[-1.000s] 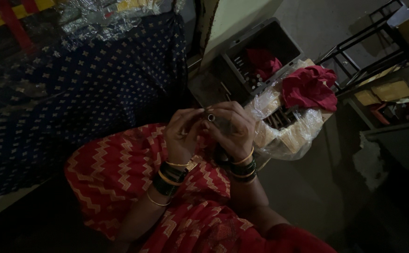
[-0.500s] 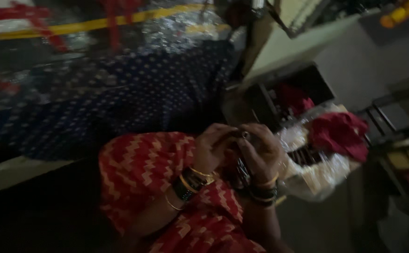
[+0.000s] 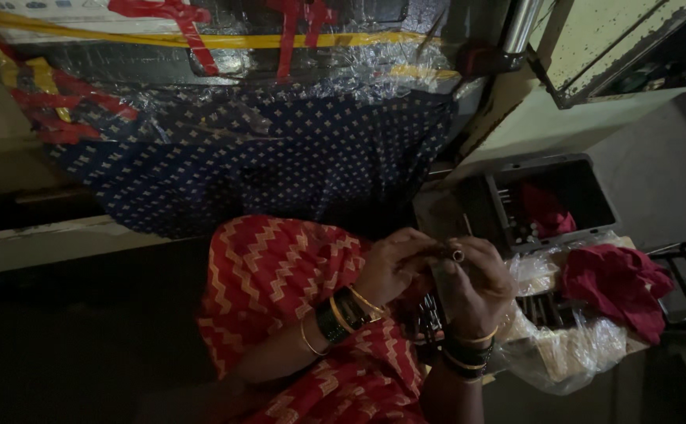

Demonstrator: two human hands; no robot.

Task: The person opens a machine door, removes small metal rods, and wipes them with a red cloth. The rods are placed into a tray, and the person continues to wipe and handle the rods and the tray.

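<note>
My left hand point(image 3: 394, 265) and my right hand point(image 3: 472, 286) meet over my lap, fingers closed around a small metal ring-shaped part point(image 3: 457, 255) held between them. Both wrists carry bangles. Red zigzag-patterned cloth point(image 3: 272, 275) covers my lap under the hands. More small dark metal parts point(image 3: 429, 314) lie just below my hands, too dim to make out.
A dark plastic crate point(image 3: 551, 169) with a red cloth inside stands to the right. A clear plastic bag point(image 3: 571, 353) with a red rag point(image 3: 614, 283) on it sits beside my right hand. Blue dotted cloth point(image 3: 280, 165) and plastic-wrapped machinery lie ahead.
The view has swung so my hands sit further right and lower in frame. My hands have stayed together on the small part, fingers shifting slightly.
</note>
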